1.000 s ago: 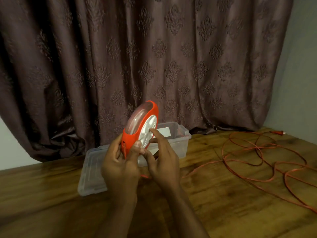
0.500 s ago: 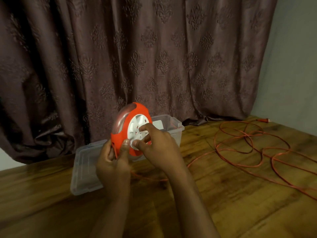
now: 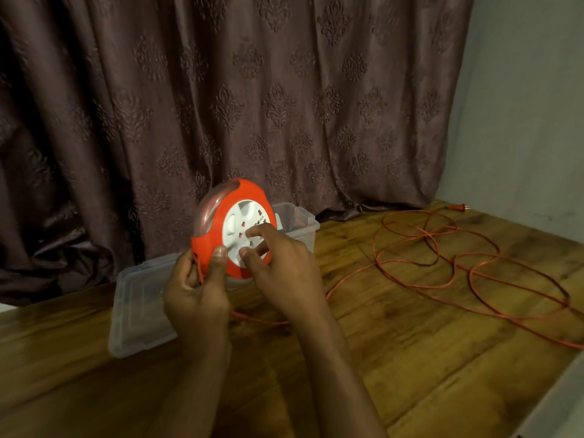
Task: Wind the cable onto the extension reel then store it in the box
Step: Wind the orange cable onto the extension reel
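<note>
An orange extension reel [image 3: 246,197] with a white socket face is held upright above the table. My left hand [image 3: 196,295] grips its lower left edge, thumb on the front. My right hand [image 3: 284,267] has its fingertips on the white centre disc. The thin orange cable [image 3: 442,248] runs from under the reel and lies in loose loops across the right of the table, ending in a plug [image 3: 456,207] near the wall. A clear plastic box [image 3: 300,222] stands behind the reel, partly hidden by it.
The box's clear lid [image 3: 136,308] lies flat on the wooden table [image 3: 410,358], left of my hands. A brown patterned curtain [image 3: 252,90] hangs behind. A grey wall [image 3: 521,121] stands at the right. A pale edge [image 3: 562,399] shows at the bottom right.
The reel's white face has turned more toward me. My right hand has moved from the reel's edge onto the white centre disc. My view has shifted to the right.
</note>
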